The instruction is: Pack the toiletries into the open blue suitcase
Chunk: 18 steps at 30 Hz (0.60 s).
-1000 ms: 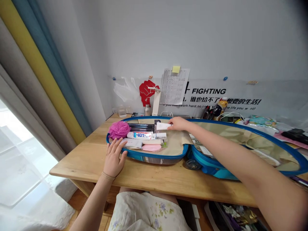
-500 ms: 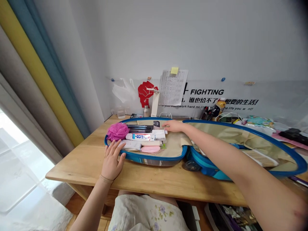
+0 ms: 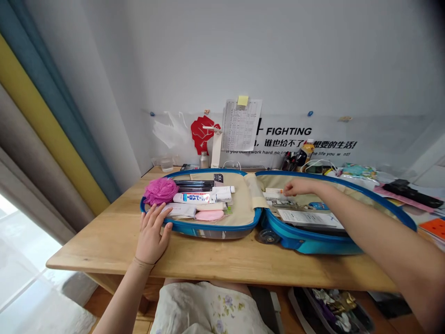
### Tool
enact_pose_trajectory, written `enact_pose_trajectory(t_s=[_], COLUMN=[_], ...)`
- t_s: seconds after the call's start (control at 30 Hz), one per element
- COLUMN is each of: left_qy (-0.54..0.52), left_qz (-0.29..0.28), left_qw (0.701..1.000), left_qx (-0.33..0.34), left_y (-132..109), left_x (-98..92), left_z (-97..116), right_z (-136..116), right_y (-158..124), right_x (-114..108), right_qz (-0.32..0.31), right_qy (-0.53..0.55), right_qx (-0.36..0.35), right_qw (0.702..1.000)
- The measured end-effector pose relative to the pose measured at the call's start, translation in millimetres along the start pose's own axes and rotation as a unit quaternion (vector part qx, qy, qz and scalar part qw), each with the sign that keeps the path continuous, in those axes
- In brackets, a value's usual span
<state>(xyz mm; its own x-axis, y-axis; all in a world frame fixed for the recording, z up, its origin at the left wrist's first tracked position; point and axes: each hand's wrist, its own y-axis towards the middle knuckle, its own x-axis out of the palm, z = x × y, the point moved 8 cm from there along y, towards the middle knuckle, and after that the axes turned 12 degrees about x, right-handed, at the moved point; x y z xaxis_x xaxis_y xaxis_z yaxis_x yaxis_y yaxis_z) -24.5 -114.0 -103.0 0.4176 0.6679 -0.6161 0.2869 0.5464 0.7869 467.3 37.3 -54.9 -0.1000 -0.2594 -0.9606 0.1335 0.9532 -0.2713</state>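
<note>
Head view, and I'm at the open suitcase (image 3: 208, 228) on the desk (image 3: 215, 266), one hand on each side of it! My left hand (image 3: 152, 236) lies over the near corner of the left half, fingers nearly straight and a little apart, resting on the rim with nothing gripped that I can see, just below the pink puff (image 3: 161, 191). Over to my right hand (image 3: 297, 187), it's reaching across into the right half, fingers bunched close together, tips right at the end of a white pack (image 3: 273, 190) with a touch of orange on it. Is it pinched? I cannot tell; the tips overlap its end and hide the contact. That pack lies at the far inner corner of the right half, near the hinge, with clear packets (image 3: 283, 203) just nearer to me and a white box (image 3: 309, 219) beyond those, towards the front rim. Small and slim, so I'd judge it light, probably thin card or soft plastic with a smooth face that could slide under a fingertip. Best hold, I reckon: thumb and forefinger across its narrow middle, with gentle pressure so the sides don't buckle. The end by my fingers looks easiest to get at, though a pinch there would probably let the other end dip. Across in the left half, toothpaste (image 3: 192, 198) and a pink case (image 3: 209, 215) sit side by side with the rest.
</note>
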Motion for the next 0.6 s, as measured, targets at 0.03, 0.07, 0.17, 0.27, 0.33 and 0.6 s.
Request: enact_pose_trajectory(t_s=[0.03, 0.07, 0.17, 0.27, 0.33, 0.6], left_qy=[0.0, 0.0, -0.001, -0.002, 0.0, 0.012], left_qz=[-0.001, -0.001, 0.001, 0.004, 0.005, 0.011], left_qw=[1.0, 1.0, 1.0, 1.0, 1.0, 1.0], left_qx=[-0.001, -0.002, -0.005, -0.002, 0.002, 0.009], left_y=[0, 0, 1, 1, 1, 2], left_x=[-0.1, -0.2, -1.3, -1.8, -1.7, -2.3], left_z=[0, 0, 0, 1, 2, 2], right_z=[6, 11, 21, 23, 23, 9], right_y=[1, 2, 10, 20, 27, 42], right_x=[11, 20, 36, 41, 42, 29], right_qz=[-0.02, -0.032, -0.043, -0.034, -0.026, 0.03], right_qy=[-0.008, -0.015, -0.027, -0.022, -0.013, 0.051], right_qx=[0.002, 0.004, 0.018, 0.035, 0.053, 0.087], right_qw=[1.0, 0.999, 0.999, 0.999, 0.998, 0.994])
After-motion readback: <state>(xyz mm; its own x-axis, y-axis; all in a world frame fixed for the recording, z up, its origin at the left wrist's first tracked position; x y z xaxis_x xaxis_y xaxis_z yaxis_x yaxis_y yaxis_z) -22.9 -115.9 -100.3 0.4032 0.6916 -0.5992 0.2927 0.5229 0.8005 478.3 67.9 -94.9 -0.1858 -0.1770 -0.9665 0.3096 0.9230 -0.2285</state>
